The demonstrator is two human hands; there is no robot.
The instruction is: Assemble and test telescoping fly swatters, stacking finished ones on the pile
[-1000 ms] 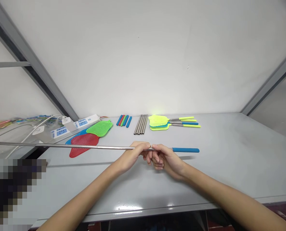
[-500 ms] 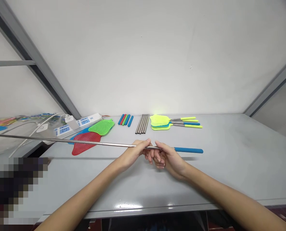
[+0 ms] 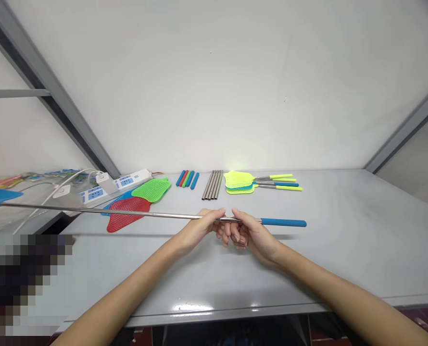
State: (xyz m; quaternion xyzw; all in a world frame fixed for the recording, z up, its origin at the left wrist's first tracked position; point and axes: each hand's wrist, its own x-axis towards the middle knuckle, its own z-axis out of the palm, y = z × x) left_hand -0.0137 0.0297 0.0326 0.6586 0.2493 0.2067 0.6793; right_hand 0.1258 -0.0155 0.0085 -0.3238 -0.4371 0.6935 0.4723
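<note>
Stretched across the table in front of me is a long fly swatter (image 3: 174,216) with a thin metal telescopic rod. Its blue grip points right, and its blue head reaches the left edge of the view, partly cut off. My left hand (image 3: 208,223) is closed on the rod, thumb on top and fingers curled beneath. Close beside it, my right hand (image 3: 252,230) pinches the rod just left of the blue grip. Both hands hold the swatter above the tabletop, their fingertips almost meeting below the rod.
Swatter heads in red (image 3: 127,215) and green (image 3: 152,190) lie behind the rod. Coloured grips (image 3: 187,179), metal tubes (image 3: 212,185) and finished-looking swatters (image 3: 239,180) lie along the back of the table (image 3: 344,240). A power strip (image 3: 131,180) with cables stands at back left.
The swatter has shifted slightly to the right, so more of its blue head shows at the left edge. Both hands keep their grip on the rod.
</note>
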